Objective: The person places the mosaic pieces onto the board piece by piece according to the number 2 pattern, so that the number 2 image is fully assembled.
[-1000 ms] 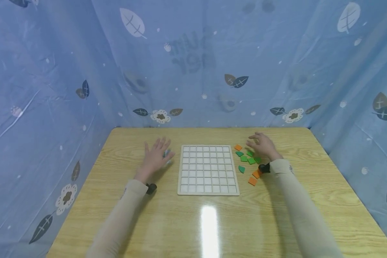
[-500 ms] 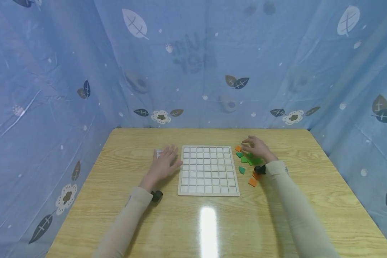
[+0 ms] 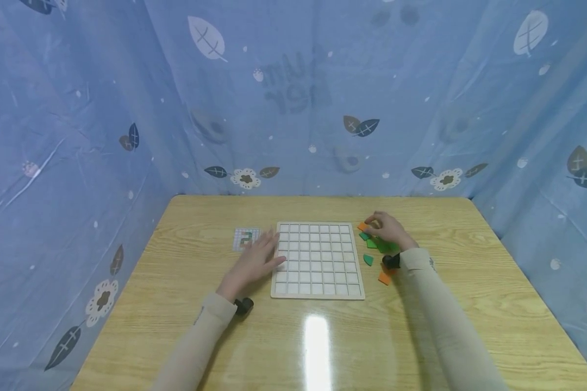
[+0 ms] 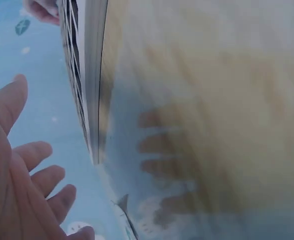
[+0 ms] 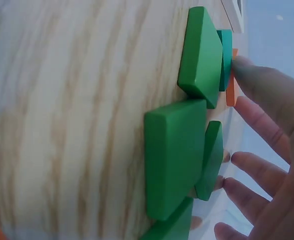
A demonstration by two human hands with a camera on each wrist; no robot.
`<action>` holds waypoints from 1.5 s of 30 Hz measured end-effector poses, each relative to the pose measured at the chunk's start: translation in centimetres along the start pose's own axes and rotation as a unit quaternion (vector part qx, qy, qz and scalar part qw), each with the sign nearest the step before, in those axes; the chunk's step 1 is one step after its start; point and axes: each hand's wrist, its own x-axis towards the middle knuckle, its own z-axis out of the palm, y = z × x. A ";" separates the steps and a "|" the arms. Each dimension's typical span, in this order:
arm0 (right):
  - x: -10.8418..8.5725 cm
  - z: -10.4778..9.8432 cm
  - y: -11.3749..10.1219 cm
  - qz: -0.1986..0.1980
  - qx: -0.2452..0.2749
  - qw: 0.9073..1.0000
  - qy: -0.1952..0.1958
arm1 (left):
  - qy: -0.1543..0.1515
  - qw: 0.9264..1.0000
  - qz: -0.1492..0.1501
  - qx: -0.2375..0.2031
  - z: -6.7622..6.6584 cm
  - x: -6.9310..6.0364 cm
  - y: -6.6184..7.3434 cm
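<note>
My left hand lies spread at the left edge of a square grid board, its fingers straight; the left wrist view shows it from the palm side, holding nothing. Next to its fingertips is a small patterned card. My right hand is over the loose tiles at the board's right. Its thumb and index fingertips are at an orange square tile, one on either side in the right wrist view, and no grip on it is plain. A teal tile and several green tiles are close by.
A teal quarter-round tile lies by the board's right edge. Another orange tile is nearer the front, partly beside the right wrist camera. A blue patterned curtain stands behind the wooden table.
My left hand has moved right and nearer, from over the card to the board's left edge, uncovering the card. My right hand has moved left and down to the orange tile.
</note>
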 end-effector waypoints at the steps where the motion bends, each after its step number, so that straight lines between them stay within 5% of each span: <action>1: 0.0 0.0 0.1 0.001 -0.002 1.000 0.003 | -0.002 1.000 0.002 0.000 0.1 -0.1 0.1; 10: -0.1 0.2 0.2 0.003 -0.007 1.000 0.013 | -0.032 0.999 0.024 0.006 0.5 -0.9 0.8; 20: -0.1 0.0 0.2 0.007 0.020 1.000 0.008 | -0.090 0.996 0.013 0.001 0.7 -2.0 1.2; 34: -0.2 -0.1 0.2 0.032 0.019 0.999 0.011 | -0.118 0.992 0.012 -0.040 0.5 -2.3 0.6; 45: -0.1 -0.1 0.2 0.015 0.001 1.000 0.011 | -0.132 0.990 0.013 -0.058 0.0 -2.4 0.9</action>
